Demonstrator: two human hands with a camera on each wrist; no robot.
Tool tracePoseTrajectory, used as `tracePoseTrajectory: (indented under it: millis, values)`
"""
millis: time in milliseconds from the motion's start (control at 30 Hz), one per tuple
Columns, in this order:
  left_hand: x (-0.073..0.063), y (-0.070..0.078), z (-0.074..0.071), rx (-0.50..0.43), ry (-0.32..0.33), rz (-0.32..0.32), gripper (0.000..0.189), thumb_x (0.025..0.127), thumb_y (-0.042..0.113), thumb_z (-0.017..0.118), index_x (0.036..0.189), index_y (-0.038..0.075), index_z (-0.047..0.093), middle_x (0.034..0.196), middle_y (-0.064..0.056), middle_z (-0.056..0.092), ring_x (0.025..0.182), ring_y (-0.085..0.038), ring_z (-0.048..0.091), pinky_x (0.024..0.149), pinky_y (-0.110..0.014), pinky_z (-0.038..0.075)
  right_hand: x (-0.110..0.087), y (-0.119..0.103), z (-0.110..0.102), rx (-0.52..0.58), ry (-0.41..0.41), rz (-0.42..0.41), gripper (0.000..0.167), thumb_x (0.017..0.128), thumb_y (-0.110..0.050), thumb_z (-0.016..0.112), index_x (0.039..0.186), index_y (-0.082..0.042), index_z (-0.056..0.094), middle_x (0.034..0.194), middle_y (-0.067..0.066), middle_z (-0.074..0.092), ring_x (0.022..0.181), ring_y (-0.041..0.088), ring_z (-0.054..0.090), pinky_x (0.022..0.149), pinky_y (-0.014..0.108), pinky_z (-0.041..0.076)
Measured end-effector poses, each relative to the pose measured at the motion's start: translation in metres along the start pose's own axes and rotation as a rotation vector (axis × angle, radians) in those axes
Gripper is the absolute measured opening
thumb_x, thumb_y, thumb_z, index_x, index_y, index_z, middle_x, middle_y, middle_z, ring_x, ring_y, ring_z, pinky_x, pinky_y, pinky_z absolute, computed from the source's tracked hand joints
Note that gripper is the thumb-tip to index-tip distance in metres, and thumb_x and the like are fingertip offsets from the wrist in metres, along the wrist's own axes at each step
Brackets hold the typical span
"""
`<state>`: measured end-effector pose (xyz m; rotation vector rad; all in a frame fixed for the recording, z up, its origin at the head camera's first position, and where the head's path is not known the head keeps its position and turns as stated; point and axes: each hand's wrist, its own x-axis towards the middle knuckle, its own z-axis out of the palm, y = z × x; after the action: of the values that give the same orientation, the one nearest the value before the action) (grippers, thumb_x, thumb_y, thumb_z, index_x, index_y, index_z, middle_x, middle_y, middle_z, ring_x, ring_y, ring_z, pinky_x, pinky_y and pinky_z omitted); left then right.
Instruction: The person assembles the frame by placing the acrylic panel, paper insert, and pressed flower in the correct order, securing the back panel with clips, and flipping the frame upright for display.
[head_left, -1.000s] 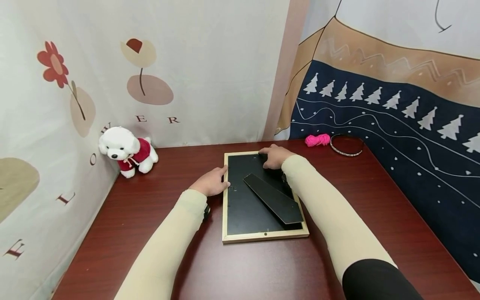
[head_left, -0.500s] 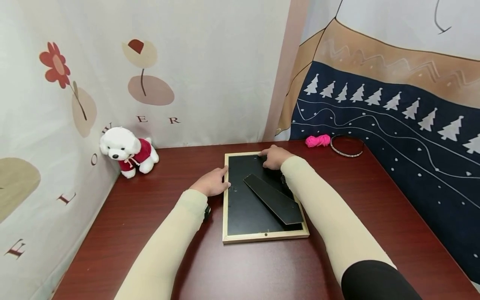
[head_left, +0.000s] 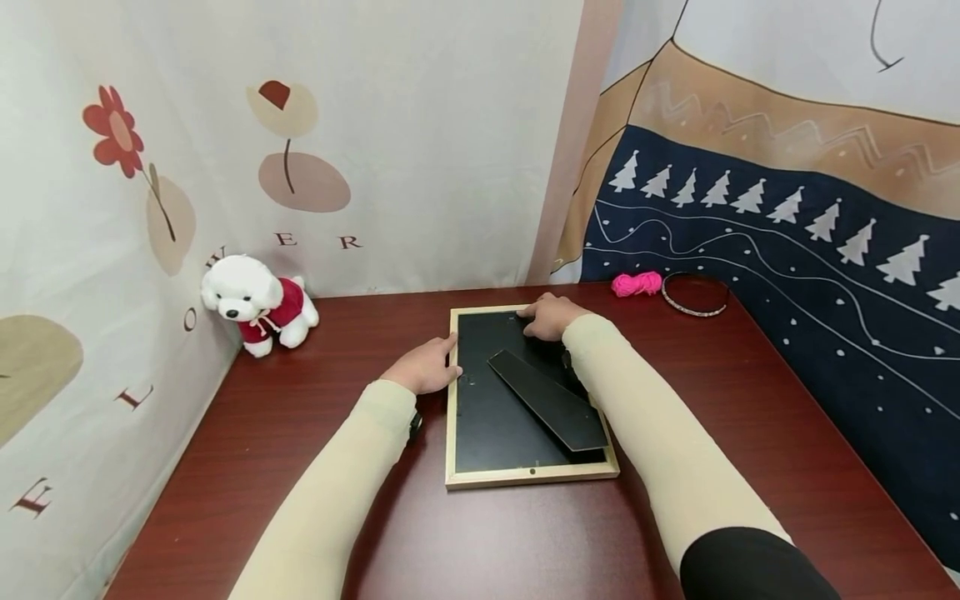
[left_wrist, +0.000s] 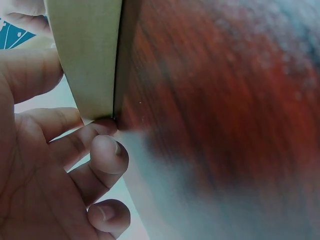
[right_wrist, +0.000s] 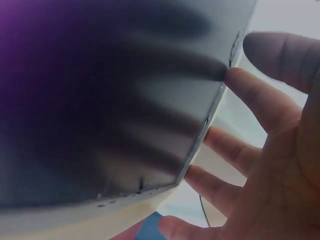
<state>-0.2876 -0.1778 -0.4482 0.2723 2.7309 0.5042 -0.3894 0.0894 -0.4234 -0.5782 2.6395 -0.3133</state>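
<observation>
A picture frame [head_left: 452, 433] with a light wooden rim lies face down on the table, its black backing board [head_left: 487, 442] upward. A black easel stand [head_left: 551, 400] slants across the backing. My left hand [head_left: 422, 367] holds the frame's left side, thumb over the rim; in the left wrist view, fingertips [left_wrist: 106, 124] meet the side of the wooden rim [left_wrist: 87, 55]. My right hand [head_left: 553, 317] reaches to the far end. In the right wrist view its fingers are spread fairly straight, and several fingertips [right_wrist: 235, 77] touch the edge of the glossy dark board [right_wrist: 100, 110].
A white plush dog [head_left: 258, 304] in a red top sits at the back left. Pink yarn [head_left: 636, 284] and a thin hoop [head_left: 693, 312] lie at the back right. Printed cloths [head_left: 427, 150] hang behind the reddish-brown table [head_left: 337, 325] and along its sides.
</observation>
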Motion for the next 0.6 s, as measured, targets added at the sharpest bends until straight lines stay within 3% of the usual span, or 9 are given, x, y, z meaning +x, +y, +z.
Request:
tracePoseTrajectory:
  millis: [167,367,600]
  values:
    - [0.001,-0.002,0.001,-0.002,0.004,0.000,0.075,0.110,0.030,0.055,0.170,0.008,0.016,0.171,-0.023,0.027,0.157,-0.037,0.032,0.125,-0.051,0.033,0.003,0.007,-0.004,-0.007,-0.035,-0.036,0.063,0.103,-0.037,0.061,0.163,-0.026,0.043,0.166,0.021,0.034,0.150,0.042,0.033,0.125,0.057,0.030]
    - [0.001,-0.001,0.002,0.000,0.006,-0.007,0.075,0.110,0.031,0.055,0.170,0.008,0.016,0.172,-0.023,0.026,0.157,-0.037,0.031,0.125,-0.052,0.032,0.005,0.021,-0.005,0.093,-0.062,-0.097,0.070,0.103,-0.038,0.060,0.166,-0.018,0.037,0.172,0.020,0.027,0.158,0.038,0.025,0.129,0.057,0.021]
    - [-0.001,0.001,0.002,0.020,0.021,-0.010,0.074,0.109,0.031,0.055,0.169,0.008,0.018,0.170,-0.024,0.028,0.157,-0.037,0.032,0.125,-0.052,0.032,-0.007,0.033,-0.007,0.260,-0.024,-0.123,0.072,0.103,-0.037,0.062,0.166,-0.013,0.035,0.171,0.017,0.031,0.155,0.037,0.032,0.126,0.056,0.028]
